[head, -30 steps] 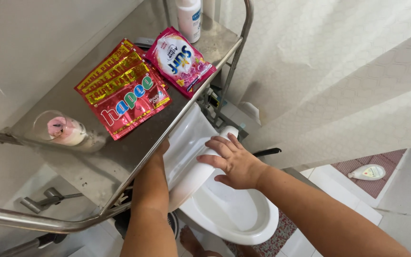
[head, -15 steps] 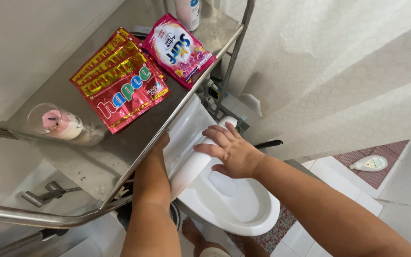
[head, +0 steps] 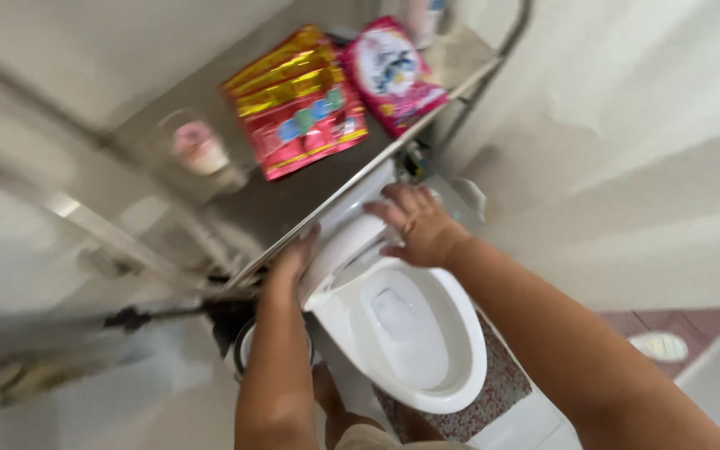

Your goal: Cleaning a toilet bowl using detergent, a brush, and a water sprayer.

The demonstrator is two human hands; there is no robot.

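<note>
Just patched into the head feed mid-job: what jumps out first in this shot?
The white toilet bowl fills the lower middle, its raised lid between both hands: the left hand at the lid's left edge, the right hand spread on its upper right. Behind, on a metal shelf, lie bright red sachets and a pink packet, with a clear cup to their left. The picture is motion-blurred.

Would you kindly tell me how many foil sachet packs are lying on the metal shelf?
2 groups show: a red foil sachet stack mid-shelf, and a pink foil sachet beside it, toward the shelf's far end. The red stack has several overlapping packs; blur prevents an exact count.
</note>
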